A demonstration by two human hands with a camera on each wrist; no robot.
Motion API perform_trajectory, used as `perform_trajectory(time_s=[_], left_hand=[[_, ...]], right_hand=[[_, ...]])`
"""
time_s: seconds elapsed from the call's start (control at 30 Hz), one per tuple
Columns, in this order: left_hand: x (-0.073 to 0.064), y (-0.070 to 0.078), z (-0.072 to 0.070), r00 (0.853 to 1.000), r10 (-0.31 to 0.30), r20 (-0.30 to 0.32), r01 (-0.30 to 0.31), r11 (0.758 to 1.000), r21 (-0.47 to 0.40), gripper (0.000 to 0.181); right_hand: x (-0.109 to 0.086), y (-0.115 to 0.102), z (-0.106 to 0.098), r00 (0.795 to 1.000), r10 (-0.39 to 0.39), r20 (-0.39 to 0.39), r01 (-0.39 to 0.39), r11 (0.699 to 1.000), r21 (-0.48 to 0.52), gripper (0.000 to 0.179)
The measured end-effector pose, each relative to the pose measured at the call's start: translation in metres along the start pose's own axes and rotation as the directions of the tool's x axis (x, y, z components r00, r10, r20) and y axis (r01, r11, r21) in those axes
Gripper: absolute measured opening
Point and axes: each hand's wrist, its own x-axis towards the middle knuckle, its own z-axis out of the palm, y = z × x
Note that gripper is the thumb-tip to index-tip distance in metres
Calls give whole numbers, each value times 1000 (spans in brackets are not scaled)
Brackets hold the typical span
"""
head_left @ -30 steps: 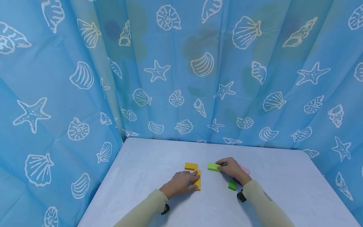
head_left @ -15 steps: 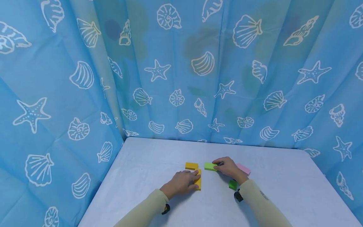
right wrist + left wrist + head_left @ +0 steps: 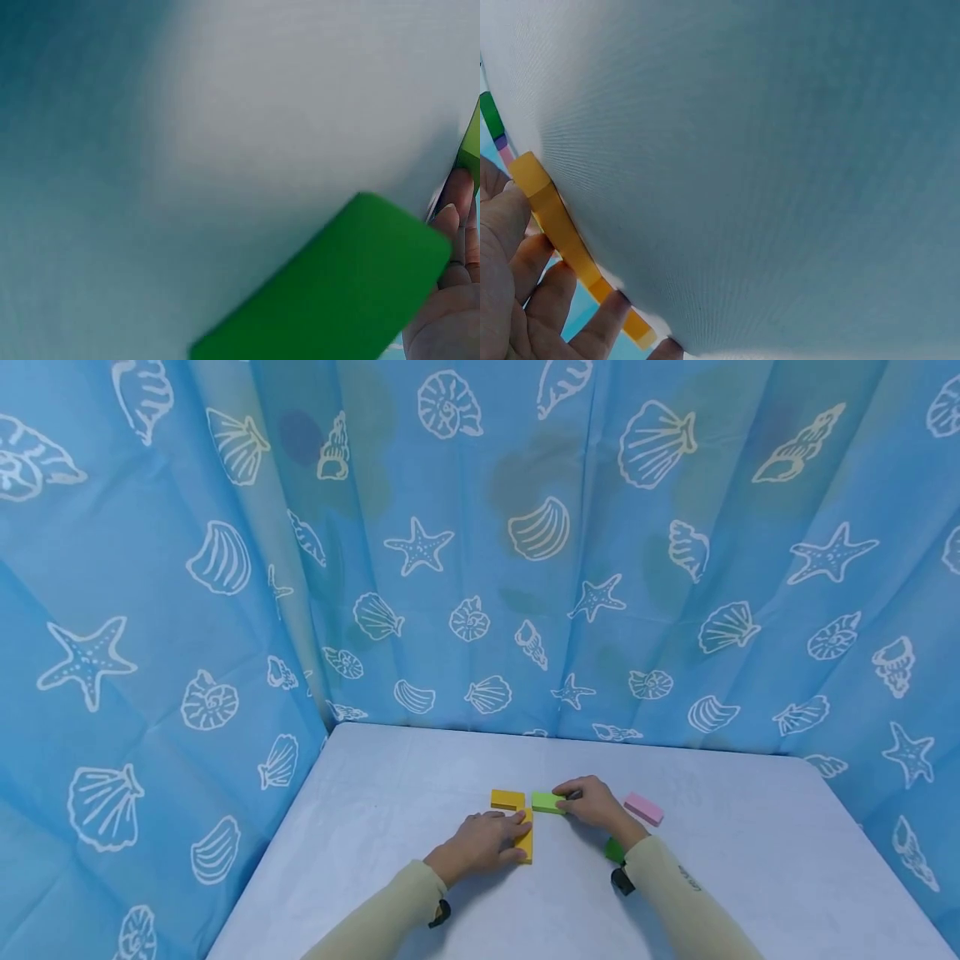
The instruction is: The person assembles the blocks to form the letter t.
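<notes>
My left hand (image 3: 480, 843) grips an orange-yellow block (image 3: 527, 842) that lies lengthwise on the table, thumb at its near end and fingers along its far part. A second yellow block (image 3: 507, 799) lies crosswise at its far end. In the left wrist view the yellow block (image 3: 562, 229) runs along the fingers. My right hand (image 3: 596, 804) pinches the right end of a light green block (image 3: 546, 802), which lies just right of the yellow pair with a narrow gap between. The light green block (image 3: 472, 146) shows only at the right wrist view's edge.
A pink block (image 3: 643, 808) lies right of my right hand. Beneath that wrist sits a dark green block (image 3: 614, 850), partly hidden by the sleeve and large in the right wrist view. The white table (image 3: 420, 760) meets a blue shell-patterned curtain (image 3: 480, 568) behind and at both sides.
My right hand has slid the light green block leftward toward the yellow blocks. The pink block has come into fuller view, while the dark green one is more covered. My left hand stays put.
</notes>
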Motion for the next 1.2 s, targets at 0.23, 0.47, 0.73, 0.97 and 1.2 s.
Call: perform_trajectory(time_s=[0.23, 0.47, 0.73, 0.97, 1.2], left_hand=[[-1, -1, 0, 1000, 13, -4, -13, 1000, 4, 56], [0, -2, 0, 1000, 16, -8, -16, 1000, 7, 56], [-1, -1, 0, 1000, 23, -7, -23, 1000, 4, 56], [-4, 2, 7, 1000, 17, 14, -17, 999, -31, 55], [-1, -1, -1, 1000, 19, -19, -19, 1000, 1, 55]], right_hand=[[-3, -3, 0, 1000, 14, 5, -14, 1000, 10, 23], [-5, -8, 0, 1000, 5, 30, -6, 1000, 25, 24], [0, -5, 3, 999, 15, 36, -16, 1000, 26, 23], [-5, 5, 12, 999, 8, 34, -9, 999, 35, 22], [-2, -5, 5, 1000, 2, 20, -3, 999, 54, 22]])
